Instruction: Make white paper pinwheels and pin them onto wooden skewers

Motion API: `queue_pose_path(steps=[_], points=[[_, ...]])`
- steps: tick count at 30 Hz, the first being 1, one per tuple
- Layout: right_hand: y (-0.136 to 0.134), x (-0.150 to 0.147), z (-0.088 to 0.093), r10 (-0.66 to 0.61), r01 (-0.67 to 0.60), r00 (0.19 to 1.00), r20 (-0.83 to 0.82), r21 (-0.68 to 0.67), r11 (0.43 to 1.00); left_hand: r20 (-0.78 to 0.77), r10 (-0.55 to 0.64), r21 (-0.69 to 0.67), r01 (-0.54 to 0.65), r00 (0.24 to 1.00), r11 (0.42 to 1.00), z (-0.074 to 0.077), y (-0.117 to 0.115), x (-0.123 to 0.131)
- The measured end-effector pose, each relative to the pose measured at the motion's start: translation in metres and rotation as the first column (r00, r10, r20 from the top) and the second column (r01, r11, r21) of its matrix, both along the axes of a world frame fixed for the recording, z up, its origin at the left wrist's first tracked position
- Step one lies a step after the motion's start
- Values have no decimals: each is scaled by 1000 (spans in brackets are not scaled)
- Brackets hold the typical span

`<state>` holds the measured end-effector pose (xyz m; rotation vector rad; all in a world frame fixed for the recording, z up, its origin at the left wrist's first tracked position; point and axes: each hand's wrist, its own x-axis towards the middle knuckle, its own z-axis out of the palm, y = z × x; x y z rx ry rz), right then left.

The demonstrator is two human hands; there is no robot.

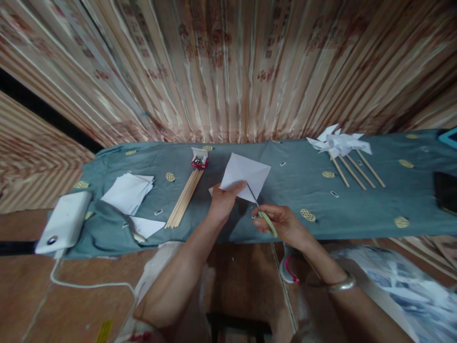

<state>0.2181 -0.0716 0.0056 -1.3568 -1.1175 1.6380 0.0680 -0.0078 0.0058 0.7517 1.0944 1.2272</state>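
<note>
My left hand grips a white square of paper by its near left side, thumb on top. The sheet is held above the cloth and shows faint diagonal creases. My right hand is closed round the green handles of a pair of scissors. Their blades lie at the near corner of the paper and point toward its middle, close to my left thumb. To the left of my left hand lies a bundle of thin wooden sticks. Beyond them stands an open small red and white box of shiny metal bits.
A stack of white paper and a folded paper piece lie on the left, near a white device with a cable. Several paper pinwheels on sticks rest at the back right. A dark phone-like object lies at the right edge.
</note>
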Motion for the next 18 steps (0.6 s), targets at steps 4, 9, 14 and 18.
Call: queue_pose_path(steps=[4,9,14,18], points=[[-1,1,-10,34,-36,999,43,55,998,2,16,-11,-16,1000,1000,0,1,-1],[-1,1,-15,39,-42,998,54,52,998,-1,56,-28,-56,998,998,1,2,0],[-2,-3,-6,19,-19,1000,11,-8,1000,34,70,-29,-69,997,997,4,2,1],[-4,-3,-4,27,-27,1000,11,-14,1000,41,78,-41,-76,996,996,5,2,0]])
